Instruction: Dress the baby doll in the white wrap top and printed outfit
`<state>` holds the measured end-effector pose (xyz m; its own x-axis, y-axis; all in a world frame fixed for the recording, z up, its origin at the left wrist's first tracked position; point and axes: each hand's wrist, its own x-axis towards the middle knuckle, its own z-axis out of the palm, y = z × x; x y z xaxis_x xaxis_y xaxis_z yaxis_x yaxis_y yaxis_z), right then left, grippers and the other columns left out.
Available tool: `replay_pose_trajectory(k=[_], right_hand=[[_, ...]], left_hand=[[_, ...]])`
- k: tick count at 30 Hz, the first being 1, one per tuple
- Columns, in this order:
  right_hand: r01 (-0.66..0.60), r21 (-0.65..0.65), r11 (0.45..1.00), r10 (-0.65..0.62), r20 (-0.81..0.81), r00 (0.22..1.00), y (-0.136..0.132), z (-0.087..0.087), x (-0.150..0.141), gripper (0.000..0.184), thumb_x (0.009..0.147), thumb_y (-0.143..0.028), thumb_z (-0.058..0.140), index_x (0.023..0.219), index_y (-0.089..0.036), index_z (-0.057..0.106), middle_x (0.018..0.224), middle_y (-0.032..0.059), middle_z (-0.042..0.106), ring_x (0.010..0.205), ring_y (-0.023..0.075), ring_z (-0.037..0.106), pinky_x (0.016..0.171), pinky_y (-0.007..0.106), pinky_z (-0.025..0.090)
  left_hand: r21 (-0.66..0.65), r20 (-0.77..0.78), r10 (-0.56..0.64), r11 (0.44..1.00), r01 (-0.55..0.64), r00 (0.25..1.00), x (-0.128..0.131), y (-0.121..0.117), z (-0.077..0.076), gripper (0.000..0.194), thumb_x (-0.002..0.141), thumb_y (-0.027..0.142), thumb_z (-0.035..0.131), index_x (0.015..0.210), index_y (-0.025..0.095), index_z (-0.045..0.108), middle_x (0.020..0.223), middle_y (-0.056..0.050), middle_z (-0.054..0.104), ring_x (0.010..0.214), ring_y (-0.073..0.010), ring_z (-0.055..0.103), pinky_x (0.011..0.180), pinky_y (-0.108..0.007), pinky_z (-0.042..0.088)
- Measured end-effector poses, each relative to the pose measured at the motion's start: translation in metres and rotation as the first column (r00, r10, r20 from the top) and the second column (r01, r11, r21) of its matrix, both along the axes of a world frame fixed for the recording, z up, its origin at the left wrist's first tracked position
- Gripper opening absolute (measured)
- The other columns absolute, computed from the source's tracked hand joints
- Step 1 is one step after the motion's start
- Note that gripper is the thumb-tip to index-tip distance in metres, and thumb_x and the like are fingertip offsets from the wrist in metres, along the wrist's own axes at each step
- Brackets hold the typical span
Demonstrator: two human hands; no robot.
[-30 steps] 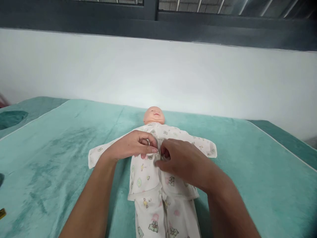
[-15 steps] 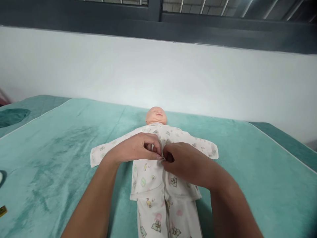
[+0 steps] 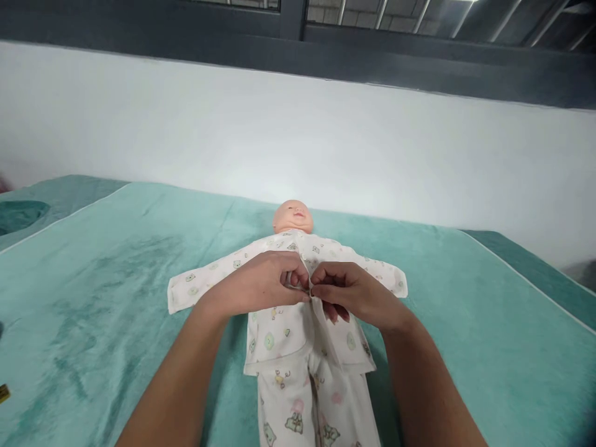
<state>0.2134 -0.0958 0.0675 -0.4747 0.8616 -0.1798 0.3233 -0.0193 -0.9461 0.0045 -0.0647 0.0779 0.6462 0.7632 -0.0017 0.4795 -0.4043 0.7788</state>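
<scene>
A baby doll (image 3: 293,215) lies on its back, sleeves spread to both sides. It wears a white printed shirt (image 3: 274,338) and matching pants (image 3: 288,403). Over the middle of the shirt front, my left hand (image 3: 267,282) pinches one edge of the front opening. Close against it, my right hand (image 3: 347,288) pinches the other edge between thumb and index finger, its lower fingers under the cloth. Both sets of fingertips nearly meet at the front seam. Any button between them is too small and covered to make out.
The doll lies on a teal plush sheet (image 3: 116,279). Beyond its head rises a white wall (image 3: 298,136), with a dark window frame (image 3: 288,37) above. A small yellow item (image 3: 4,393) sits at the left edge.
My right hand has turned and lifted the shirt's edge, its lower fingers now showing beneath. My left hand has shifted slightly to the right. The doll stays in place.
</scene>
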Motion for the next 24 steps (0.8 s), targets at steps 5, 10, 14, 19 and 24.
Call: replay_pose_trajectory(k=[5,10,14,19,24], right_hand=[[0.028,-0.013,1.0,-0.029,-0.082,0.996,0.0013,-0.0034,-0.0004,0.02,0.089,-0.03,0.057,0.074,-0.016,0.056,0.052,-0.0026,0.06,0.043,0.0056,0.047,0.041,0.016,0.036],[0.035,-0.039,0.999,-0.041,-0.162,0.986,0.0033,-0.0064,0.0016,0.022,0.088,-0.031,0.06,0.072,-0.016,0.055,0.052,-0.0022,0.062,0.042,0.0058,0.051,0.04,0.014,0.037],[0.023,-0.039,0.999,-0.029,-0.168,0.985,0.0032,-0.0074,0.0007,0.022,0.087,-0.032,0.061,0.074,-0.016,0.056,0.055,-0.0003,0.065,0.045,0.0065,0.054,0.04,0.014,0.038],[0.027,-0.045,0.999,-0.035,-0.174,0.984,0.0031,-0.0082,0.0006,0.023,0.087,-0.033,0.061,0.073,-0.016,0.056,0.056,0.0003,0.066,0.045,0.0067,0.055,0.04,0.013,0.038],[0.033,-0.043,0.999,-0.039,-0.164,0.986,0.0027,-0.0075,0.0005,0.021,0.087,-0.03,0.061,0.073,-0.016,0.056,0.056,-0.0003,0.066,0.045,0.0064,0.055,0.039,0.013,0.038]], left_hand=[[-0.007,0.035,0.015,1.0,-0.014,0.999,0.0023,-0.0028,0.0003,0.008,0.078,0.024,0.057,0.072,0.021,0.061,0.071,0.004,0.057,0.065,-0.0099,0.048,0.055,-0.02,0.036],[-0.171,0.124,-0.021,0.984,0.042,0.992,-0.0025,-0.0014,0.0024,0.013,0.083,0.031,0.057,0.078,0.021,0.063,0.067,0.003,0.057,0.061,-0.0096,0.05,0.053,-0.02,0.037],[-0.314,0.159,-0.044,0.945,0.092,0.986,-0.006,-0.0002,0.0041,0.018,0.085,0.036,0.059,0.081,0.019,0.064,0.067,0.002,0.061,0.062,-0.0107,0.057,0.059,-0.02,0.044],[-0.293,0.086,-0.003,0.956,0.029,0.996,-0.004,-0.0021,0.0019,0.018,0.079,0.038,0.066,0.081,0.02,0.063,0.066,0.003,0.059,0.06,-0.0109,0.057,0.053,-0.019,0.044],[-0.247,0.077,0.013,0.969,0.007,0.997,-0.0034,-0.0035,0.0004,0.014,0.083,0.033,0.061,0.078,0.021,0.063,0.064,0.003,0.058,0.057,-0.0102,0.056,0.047,-0.018,0.043]])
